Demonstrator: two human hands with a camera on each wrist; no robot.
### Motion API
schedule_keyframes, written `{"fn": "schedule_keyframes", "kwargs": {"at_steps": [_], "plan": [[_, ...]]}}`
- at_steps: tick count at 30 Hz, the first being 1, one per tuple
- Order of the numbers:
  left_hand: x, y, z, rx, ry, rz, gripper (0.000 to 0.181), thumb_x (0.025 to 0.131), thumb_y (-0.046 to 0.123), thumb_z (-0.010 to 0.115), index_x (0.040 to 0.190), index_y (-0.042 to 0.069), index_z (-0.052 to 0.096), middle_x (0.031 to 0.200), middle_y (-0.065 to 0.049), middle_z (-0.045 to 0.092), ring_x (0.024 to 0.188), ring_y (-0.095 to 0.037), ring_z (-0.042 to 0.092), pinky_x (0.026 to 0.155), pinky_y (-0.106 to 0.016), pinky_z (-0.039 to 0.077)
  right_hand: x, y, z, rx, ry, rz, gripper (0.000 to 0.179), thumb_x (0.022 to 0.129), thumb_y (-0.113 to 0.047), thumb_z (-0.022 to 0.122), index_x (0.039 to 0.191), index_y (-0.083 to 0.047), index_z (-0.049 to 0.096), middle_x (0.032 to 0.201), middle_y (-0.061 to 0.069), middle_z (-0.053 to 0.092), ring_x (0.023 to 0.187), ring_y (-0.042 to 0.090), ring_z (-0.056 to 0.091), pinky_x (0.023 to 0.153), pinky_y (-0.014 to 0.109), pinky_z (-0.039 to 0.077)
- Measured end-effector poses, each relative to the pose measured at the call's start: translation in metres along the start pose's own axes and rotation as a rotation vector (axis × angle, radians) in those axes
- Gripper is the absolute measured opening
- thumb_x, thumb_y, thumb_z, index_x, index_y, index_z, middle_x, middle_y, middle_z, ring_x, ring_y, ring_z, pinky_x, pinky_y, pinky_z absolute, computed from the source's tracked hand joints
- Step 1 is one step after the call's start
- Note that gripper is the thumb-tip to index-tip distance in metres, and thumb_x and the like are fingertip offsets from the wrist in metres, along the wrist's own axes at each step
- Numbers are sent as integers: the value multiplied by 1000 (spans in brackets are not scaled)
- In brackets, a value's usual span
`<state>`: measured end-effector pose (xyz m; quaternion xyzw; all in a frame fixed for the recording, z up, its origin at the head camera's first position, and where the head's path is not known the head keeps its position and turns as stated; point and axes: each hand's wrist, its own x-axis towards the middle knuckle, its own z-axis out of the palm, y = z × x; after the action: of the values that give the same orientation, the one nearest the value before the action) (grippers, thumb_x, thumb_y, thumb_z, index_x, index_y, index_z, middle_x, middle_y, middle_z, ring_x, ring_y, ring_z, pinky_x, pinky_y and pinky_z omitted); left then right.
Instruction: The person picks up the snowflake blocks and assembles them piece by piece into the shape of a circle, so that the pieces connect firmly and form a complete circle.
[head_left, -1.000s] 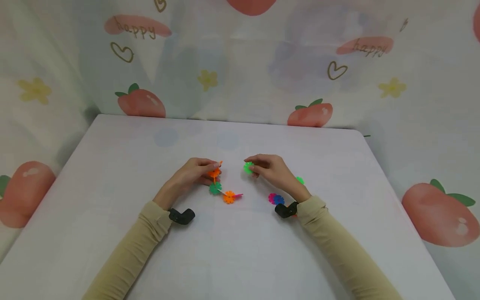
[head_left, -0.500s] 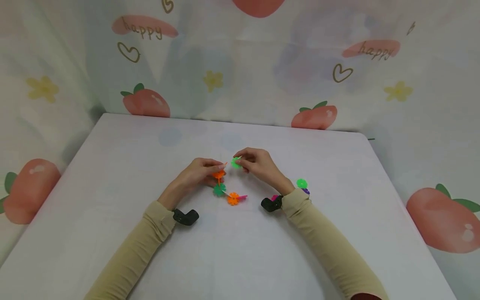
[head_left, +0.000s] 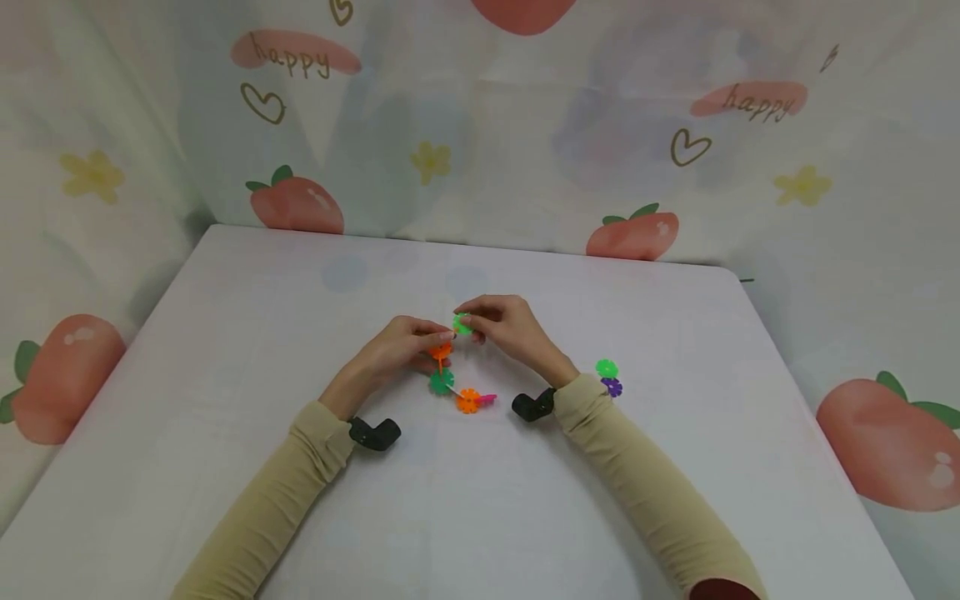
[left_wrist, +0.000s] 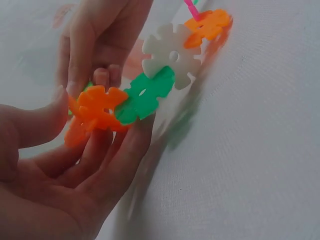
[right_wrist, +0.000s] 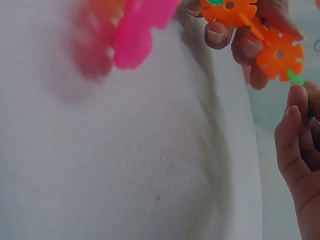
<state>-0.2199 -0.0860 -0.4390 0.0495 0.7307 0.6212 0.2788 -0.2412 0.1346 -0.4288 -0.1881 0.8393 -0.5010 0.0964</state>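
- Two hands meet over the middle of the bench (head_left: 450,517), the gap between them much narrower than a second ago.
- The right hand (head_left: 508,323) has come leftward; its grip is narrow, thumb and fingers pinching a bright green piece (head_left: 460,323).
- That bright green piece, well apart from the chain a second ago, is now at its upper end: the right wrist view shows its edge touching the rim of an orange piece (right_wrist: 281,54). Whether it is fully slotted in, I cannot tell.
- The left hand (head_left: 405,343) stays nearly in place, its grip holding the orange pieces (left_wrist: 100,105) between thumb and fingers.
- From these the chain runs on as before through a dark green piece (head_left: 442,382), a white piece (left_wrist: 172,52), a lower orange piece (head_left: 468,401) and a pink end piece (head_left: 487,400).
- Right of the right sleeve (head_left: 630,450), a loose green piece (head_left: 607,368) and a purple piece (head_left: 612,387) now show whole; a second ago only part of the green showed.
- Pink and blue discs, visible beside the right wrist then, are out of sight; the black wrist camera (head_left: 533,407) and sleeve have shifted left across that area.
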Motion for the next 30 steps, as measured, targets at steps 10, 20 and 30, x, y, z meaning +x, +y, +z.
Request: {"fn": "schedule_keyframes", "kwargs": {"at_steps": [10, 20, 30], "plan": [[2, 0, 14, 123, 59, 32, 38, 108, 15, 53, 138, -8, 60, 107, -18, 69, 67, -13, 66, 68, -25, 60, 3, 2, -2, 66, -16, 60, 19, 99, -10, 70, 115, -4, 78, 92, 14, 76, 69, 24, 62, 67, 35, 55], [0, 3, 12, 172, 71, 1, 40, 109, 19, 52, 141, -5, 58, 106, -14, 66, 70, -16, 68, 76, -28, 60, 6, 3, 2, 22, -57, 5, 26, 100, -11, 68, 125, -6, 74, 93, 11, 75, 72, 28, 65, 68, 31, 56], [-3, 5, 0, 68, 60, -31, 51, 108, 18, 51, 155, 3, 40, 133, -21, 59, 87, -24, 75, 103, -43, 54, -5, 3, -25, -57, -43, 16, 31, 104, -20, 64, 130, -4, 69, 107, 17, 76, 80, 34, 69, 72, 40, 59]]}}
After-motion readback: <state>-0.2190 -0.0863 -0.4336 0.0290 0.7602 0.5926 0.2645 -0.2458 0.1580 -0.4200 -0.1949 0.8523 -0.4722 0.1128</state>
